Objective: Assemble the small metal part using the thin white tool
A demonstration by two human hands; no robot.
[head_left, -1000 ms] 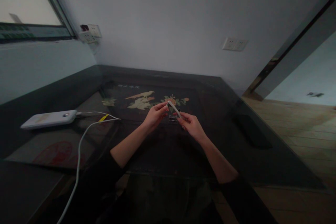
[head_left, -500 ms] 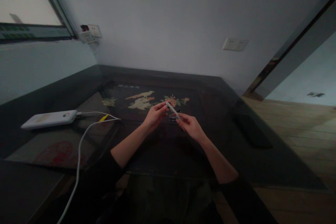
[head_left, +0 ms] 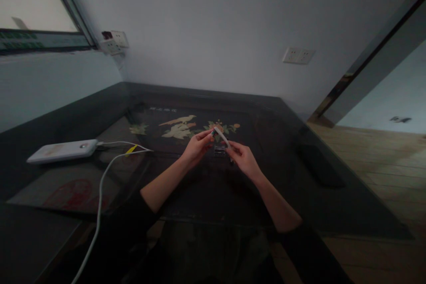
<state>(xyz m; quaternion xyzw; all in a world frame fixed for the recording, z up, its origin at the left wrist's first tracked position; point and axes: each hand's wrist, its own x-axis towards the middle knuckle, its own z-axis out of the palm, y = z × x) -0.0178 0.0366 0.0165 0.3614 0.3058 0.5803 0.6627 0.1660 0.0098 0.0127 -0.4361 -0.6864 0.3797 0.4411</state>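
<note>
At the far left, a white power bank [head_left: 61, 151] is lying on the worktop [head_left: 206, 199], a white cable [head_left: 100, 195] with a yellow tag [head_left: 131, 149] running from its right end. Next, the left hand [head_left: 199, 145] is pinching a small piece [head_left: 213, 133] (too tiny to identify) at the upper end of a slim white strip [head_left: 222, 136]. The strip is slanting between both hands, above the worktop, and a little case [head_left: 219, 151] is lying just beside it. The right hand [head_left: 243, 159] is gripping the strip's lower part between thumb and fingers. Handling this well is probably calling for light, even pressure: the left fingers bracing the small piece, the right guiding the strip straight, without twisting. Working low is also making sense, as slips are likely costing less there. Farther right, a dark flat object [head_left: 321, 166] is lying well apart.
</note>
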